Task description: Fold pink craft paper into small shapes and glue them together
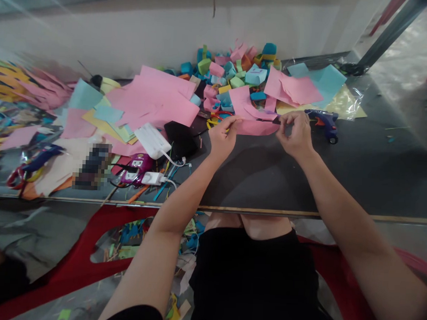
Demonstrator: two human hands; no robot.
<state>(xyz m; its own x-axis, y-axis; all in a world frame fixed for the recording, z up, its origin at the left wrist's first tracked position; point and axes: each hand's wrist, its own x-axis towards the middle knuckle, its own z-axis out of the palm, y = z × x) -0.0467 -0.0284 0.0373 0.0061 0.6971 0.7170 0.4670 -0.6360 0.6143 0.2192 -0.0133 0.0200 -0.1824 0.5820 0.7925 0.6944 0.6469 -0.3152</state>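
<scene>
A pink paper strip (256, 128) is stretched between my two hands, above the dark tabletop. My left hand (224, 138) pinches its left end between thumb and fingers. At the other end, my right hand (295, 131) has its fingertips closed on the strip. Just behind the strip lie pink paper pieces (244, 103), and scissors with red and yellow handles (215, 120) sit beside my left hand, partly hidden by it. A blue glue gun (326, 123) rests on the table to the right of my right hand.
Small folded paper boxes (238, 71) in several colours are heaped along the wall. Pink sheets (159, 98) spread to the left, near a white power bank (152, 140), a purple power strip (138, 165) and a second glue gun (43, 158). Red chairs (101, 221) stand below the table edge.
</scene>
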